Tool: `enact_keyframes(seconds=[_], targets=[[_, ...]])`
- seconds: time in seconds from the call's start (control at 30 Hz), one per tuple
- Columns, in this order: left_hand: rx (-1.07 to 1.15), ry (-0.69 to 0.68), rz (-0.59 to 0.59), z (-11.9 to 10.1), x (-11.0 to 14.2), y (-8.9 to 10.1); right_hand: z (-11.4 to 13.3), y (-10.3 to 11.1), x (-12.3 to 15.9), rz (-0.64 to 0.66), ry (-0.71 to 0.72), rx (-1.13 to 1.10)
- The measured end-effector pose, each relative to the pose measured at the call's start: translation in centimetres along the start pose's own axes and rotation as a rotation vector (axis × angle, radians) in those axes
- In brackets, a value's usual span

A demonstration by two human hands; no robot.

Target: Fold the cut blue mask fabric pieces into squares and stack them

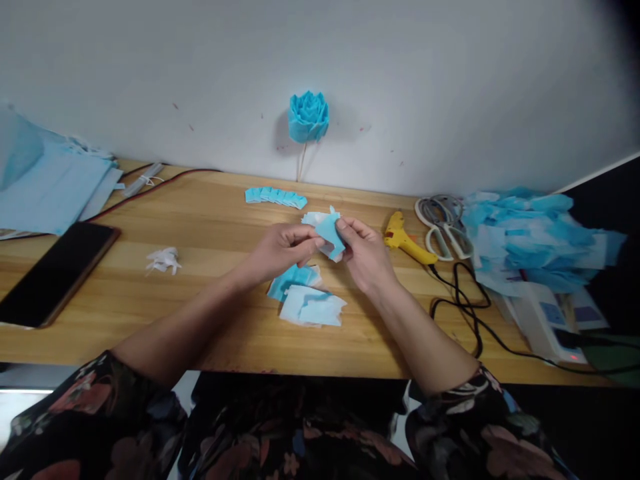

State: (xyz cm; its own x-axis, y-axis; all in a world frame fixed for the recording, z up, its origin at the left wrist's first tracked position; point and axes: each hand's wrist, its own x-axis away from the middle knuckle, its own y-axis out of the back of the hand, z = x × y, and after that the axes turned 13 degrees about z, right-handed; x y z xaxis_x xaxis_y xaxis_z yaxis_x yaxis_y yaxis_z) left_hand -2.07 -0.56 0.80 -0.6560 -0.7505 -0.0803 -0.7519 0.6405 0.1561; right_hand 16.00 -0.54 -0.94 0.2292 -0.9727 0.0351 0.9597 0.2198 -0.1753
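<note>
Between my two hands is a small light-blue piece of fabric [331, 233], raised above the table. My left hand [287, 250] pinches its left edge between thumb and fingers. On the other side, my right hand [365, 253] grips it with the thumb on top. Just below lie several cut blue and white fabric pieces [314, 307] in a loose pile. Behind my hands, a row of folded blue pieces [275, 196] overlaps on the wood. A blue fabric flower [309, 117] on a thin stick stands upright against the wall.
To the right are a yellow glue gun [407, 243], white-handled scissors [447, 241], a heap of blue fabric scraps [535, 240] and a white power strip [547, 323] with black cables. At left lie a phone [55, 273], white scraps [164, 260] and stacked blue masks [50, 180].
</note>
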Motion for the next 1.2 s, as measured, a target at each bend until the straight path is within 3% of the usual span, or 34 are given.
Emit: enact_keyframes(seconds=[0.23,0.53,0.67,0.8,0.93,1.07,1.2], targets=[[-0.042,-0.227,-0.300,1.5,-0.8,0.8,0.1,-0.1,0.0,0.019,-0.057,-0.130],[-0.111,-0.269,-0.019,1.9,-0.7,1.5,-0.1,0.3,-0.1,0.064,-0.070,-0.053],[-0.122,-0.242,-0.061,1.8,-0.9,1.2,-0.4,0.1,-0.1,0.118,-0.071,-0.018],[-0.070,-0.130,-0.156,1.9,-1.0,1.0,-0.3,-0.1,0.1,0.166,-0.078,0.078],[-0.001,-0.021,-0.250,1.7,-0.9,1.0,-0.1,0.1,0.2,0.109,-0.006,0.151],[-0.011,-0.016,-0.338,1.4,-1.0,1.1,0.0,0.5,0.4,0.063,0.106,0.237],[-0.046,-0.034,-0.379,1.2,-1.0,1.0,0.3,0.4,0.9,0.029,0.305,0.492]])
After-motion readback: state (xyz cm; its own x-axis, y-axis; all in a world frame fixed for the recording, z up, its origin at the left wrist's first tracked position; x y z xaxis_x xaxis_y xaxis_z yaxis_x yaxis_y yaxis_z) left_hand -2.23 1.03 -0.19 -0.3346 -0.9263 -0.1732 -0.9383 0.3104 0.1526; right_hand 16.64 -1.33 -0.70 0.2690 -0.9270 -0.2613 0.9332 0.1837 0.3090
